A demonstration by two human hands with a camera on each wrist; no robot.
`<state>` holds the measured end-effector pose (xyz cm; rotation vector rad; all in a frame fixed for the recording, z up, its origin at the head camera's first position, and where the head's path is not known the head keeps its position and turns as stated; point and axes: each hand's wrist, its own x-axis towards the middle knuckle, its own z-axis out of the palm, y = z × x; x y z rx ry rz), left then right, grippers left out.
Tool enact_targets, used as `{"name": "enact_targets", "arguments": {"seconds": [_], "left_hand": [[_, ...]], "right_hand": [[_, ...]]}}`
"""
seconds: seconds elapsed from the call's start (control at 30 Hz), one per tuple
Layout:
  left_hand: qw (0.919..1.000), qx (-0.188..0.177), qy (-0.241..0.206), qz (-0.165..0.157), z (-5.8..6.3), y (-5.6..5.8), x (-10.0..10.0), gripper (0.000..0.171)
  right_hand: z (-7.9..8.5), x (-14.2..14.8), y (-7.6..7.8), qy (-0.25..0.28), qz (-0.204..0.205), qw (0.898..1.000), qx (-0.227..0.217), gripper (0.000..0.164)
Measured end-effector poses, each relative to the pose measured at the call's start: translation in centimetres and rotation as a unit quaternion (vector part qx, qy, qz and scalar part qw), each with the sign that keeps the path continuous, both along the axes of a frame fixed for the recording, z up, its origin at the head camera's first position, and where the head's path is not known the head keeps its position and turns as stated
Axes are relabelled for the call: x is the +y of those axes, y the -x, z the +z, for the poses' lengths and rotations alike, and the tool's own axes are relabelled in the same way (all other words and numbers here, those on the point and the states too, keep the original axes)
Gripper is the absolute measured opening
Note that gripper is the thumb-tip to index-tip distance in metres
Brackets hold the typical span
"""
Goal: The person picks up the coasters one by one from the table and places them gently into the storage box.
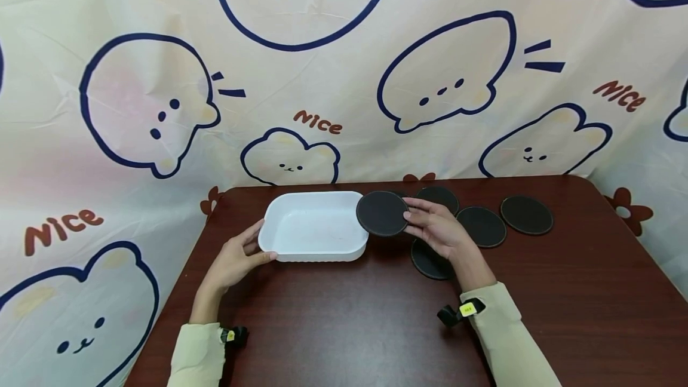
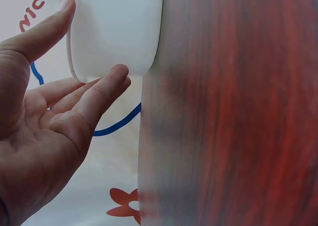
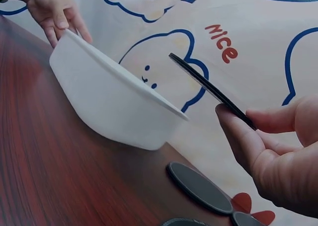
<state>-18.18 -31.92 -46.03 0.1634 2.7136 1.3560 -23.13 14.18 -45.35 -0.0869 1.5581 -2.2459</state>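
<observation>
A white, rounded rectangular plastic tub [image 1: 317, 255] stands toward the back left of the table. My left hand [image 1: 236, 261] holds its left end, the thumb at the near corner and the fingers along the end wall; the left wrist view shows thumb and fingers on either side of the tub's end. My right hand [image 1: 438, 226] pinches a thin round black coaster [image 1: 381, 214] by its right edge, thumb on top and fingers beneath. In the head view this coaster overlaps the tub's right rim; in the right wrist view it is raised above the table, tilted.
Several more black coasters lie on the dark wooden table [image 1: 344, 321] around my right hand: one coaster [image 1: 432, 260] near the wrist, another coaster [image 1: 527, 215] farthest right. One behind the held coaster is mostly hidden. A printed cloth [image 1: 344, 76] hangs behind the table.
</observation>
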Motion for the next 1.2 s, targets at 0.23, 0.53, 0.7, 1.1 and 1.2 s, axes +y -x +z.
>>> {"name": "enact_targets", "arguments": {"seconds": [0.23,0.53,0.7,1.1,1.2], "left_hand": [[1.0000,0.000,-0.003,-0.002,0.0,0.0,-0.1,0.099],[1.0000,0.002,-0.003,-0.002,-0.2,-0.1,-0.2,0.100],[0.9999,-0.004,-0.011,-0.003,-0.1,0.0,-0.1,0.099],[0.9999,-0.006,-0.009,-0.003,0.0,-0.1,-0.1,0.099],[0.9999,-0.006,-0.009,-0.004,0.1,-0.1,-0.1,0.099]], "right_hand": [[-0.1,-1.8,0.0,0.007,-0.005,1.000,0.002,0.062],[-0.4,-4.4,0.2,0.007,-0.011,1.000,-0.002,0.058],[-0.6,-5.4,0.3,0.006,-0.009,1.000,-0.005,0.058],[-0.4,-7.7,0.4,0.001,-0.011,1.000,-0.012,0.056],[-0.3,-8.1,0.5,-0.008,-0.009,1.000,-0.010,0.057]]}}
